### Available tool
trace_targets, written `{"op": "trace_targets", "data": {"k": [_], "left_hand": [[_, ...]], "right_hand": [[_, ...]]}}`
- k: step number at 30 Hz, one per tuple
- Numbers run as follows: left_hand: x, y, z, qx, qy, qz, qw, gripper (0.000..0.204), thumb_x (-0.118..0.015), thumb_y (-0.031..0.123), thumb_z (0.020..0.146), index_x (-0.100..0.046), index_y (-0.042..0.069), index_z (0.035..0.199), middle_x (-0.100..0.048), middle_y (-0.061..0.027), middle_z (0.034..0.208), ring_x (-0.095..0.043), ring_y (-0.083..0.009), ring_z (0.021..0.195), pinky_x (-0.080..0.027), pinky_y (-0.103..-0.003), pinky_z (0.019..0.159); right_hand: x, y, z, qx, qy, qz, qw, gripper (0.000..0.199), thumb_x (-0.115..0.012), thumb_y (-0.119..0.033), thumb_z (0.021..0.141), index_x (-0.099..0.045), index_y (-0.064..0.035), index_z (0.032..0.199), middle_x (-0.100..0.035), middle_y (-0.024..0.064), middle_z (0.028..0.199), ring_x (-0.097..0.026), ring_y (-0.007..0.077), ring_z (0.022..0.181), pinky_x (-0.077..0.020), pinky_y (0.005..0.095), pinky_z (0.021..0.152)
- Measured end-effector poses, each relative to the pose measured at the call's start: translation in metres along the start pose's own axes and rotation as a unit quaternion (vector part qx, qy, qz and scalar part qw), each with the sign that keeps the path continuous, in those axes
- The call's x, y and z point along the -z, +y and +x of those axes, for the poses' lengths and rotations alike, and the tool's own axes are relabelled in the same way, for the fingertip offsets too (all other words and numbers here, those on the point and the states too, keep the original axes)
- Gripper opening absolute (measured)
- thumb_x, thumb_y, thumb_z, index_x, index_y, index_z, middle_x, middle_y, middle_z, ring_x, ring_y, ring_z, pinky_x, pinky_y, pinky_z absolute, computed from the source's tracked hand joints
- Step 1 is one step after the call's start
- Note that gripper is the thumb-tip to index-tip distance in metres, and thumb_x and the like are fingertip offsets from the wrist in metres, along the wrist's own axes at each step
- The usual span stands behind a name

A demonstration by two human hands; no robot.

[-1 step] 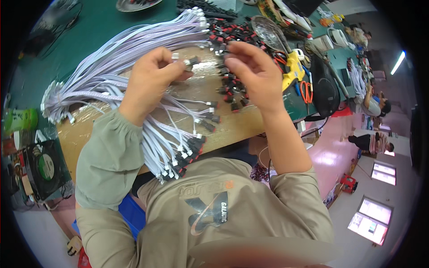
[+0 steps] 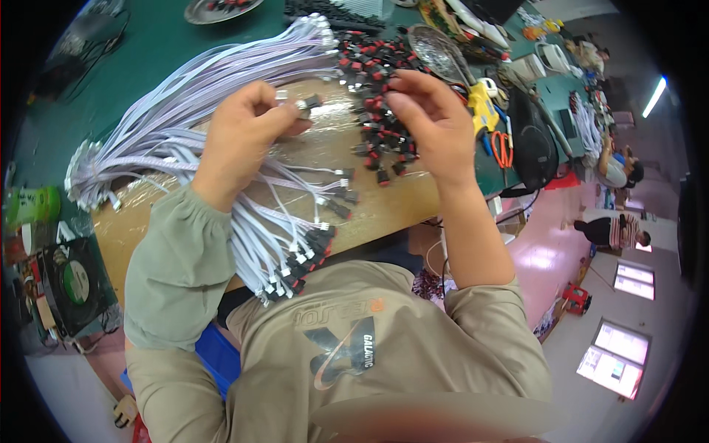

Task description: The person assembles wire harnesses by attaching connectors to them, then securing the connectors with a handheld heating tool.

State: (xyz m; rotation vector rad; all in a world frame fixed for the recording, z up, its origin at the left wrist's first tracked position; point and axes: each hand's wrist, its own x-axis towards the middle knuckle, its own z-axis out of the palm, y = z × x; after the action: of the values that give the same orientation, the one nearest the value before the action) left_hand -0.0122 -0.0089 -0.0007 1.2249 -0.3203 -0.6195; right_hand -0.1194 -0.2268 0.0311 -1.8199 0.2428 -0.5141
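Note:
My left hand [image 2: 240, 133] is closed in a pinch on a small black rocker switch [image 2: 313, 101] with shiny metal contacts; a small white connector [image 2: 281, 95] shows beside its fingertips. Over a pile of red-and-black switches [image 2: 373, 55] is my right hand [image 2: 437, 122], its thumb and curled fingers apart. No held thing can be made out in it. White cables [image 2: 255, 258] fan out below my left hand, with black and red switches at their ends. Behind it lies a larger bundle of white ribbon cables [image 2: 199, 77] with white plugs.
A yellow glue gun [image 2: 484, 111] and orange-handled scissors [image 2: 502, 150] lie to the right. A metal dish [image 2: 436, 53] stands behind the pile. Far left are a green container [image 2: 33, 204] and a black fan [image 2: 74, 284]. Other people sit and stand at the far right.
My right hand has moved slightly right over the switch pile. My left hand keeps its pinch, almost in place. The whole view has shifted a little.

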Motion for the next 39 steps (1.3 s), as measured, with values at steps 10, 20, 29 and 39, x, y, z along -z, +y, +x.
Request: {"op": "trace_targets", "data": {"k": [10,20,29,39], "left_hand": [[0.015,-0.006,0.006,0.001,-0.014,0.03,0.999,0.011,-0.061,0.012,0.089,-0.055,0.003,0.087,-0.066,-0.0106,0.092,-0.066,-0.0186,0.084,-0.053,-0.033,0.083],[0.017,-0.007,0.009,0.001,0.007,0.02,1.0,0.011,-0.061,0.011,0.091,-0.054,0.004,0.085,-0.065,-0.0109,0.099,-0.065,-0.0187,0.088,-0.05,-0.034,0.09],[0.028,-0.013,0.018,-0.013,0.006,0.043,0.999,0.014,-0.059,0.016,0.093,-0.055,0.003,0.093,-0.065,-0.0123,0.098,-0.065,-0.0199,0.09,-0.051,-0.033,0.09],[0.002,0.003,0.006,-0.023,0.05,0.088,0.995,0.019,-0.065,0.015,0.085,-0.055,0.001,0.076,-0.064,-0.0109,0.078,-0.065,-0.0178,0.073,-0.052,-0.03,0.072]], "right_hand": [[0.136,0.032,-0.014,-0.277,0.092,-0.453,0.842,0.071,-0.055,-0.068,0.079,-0.065,0.0018,0.073,-0.061,0.0088,0.062,-0.063,0.0182,0.058,-0.0483,0.033,0.059],[0.128,0.032,-0.017,-0.311,0.135,-0.285,0.897,0.059,-0.068,-0.057,0.074,-0.067,0.0021,0.075,-0.062,0.0068,0.057,-0.063,0.0162,0.057,-0.0486,0.03,0.056],[0.104,0.02,-0.022,0.007,0.121,0.277,0.953,0.044,-0.072,-0.009,0.078,-0.045,-0.0003,0.112,-0.061,0.0093,0.084,-0.063,0.0177,0.062,-0.0514,0.0307,0.054],[0.022,0.004,-0.05,-0.05,-0.062,0.22,0.972,0.049,-0.062,-0.015,0.082,-0.047,0.0031,0.124,-0.056,0.0086,0.076,-0.054,0.0188,0.069,-0.0431,0.031,0.062]]}}
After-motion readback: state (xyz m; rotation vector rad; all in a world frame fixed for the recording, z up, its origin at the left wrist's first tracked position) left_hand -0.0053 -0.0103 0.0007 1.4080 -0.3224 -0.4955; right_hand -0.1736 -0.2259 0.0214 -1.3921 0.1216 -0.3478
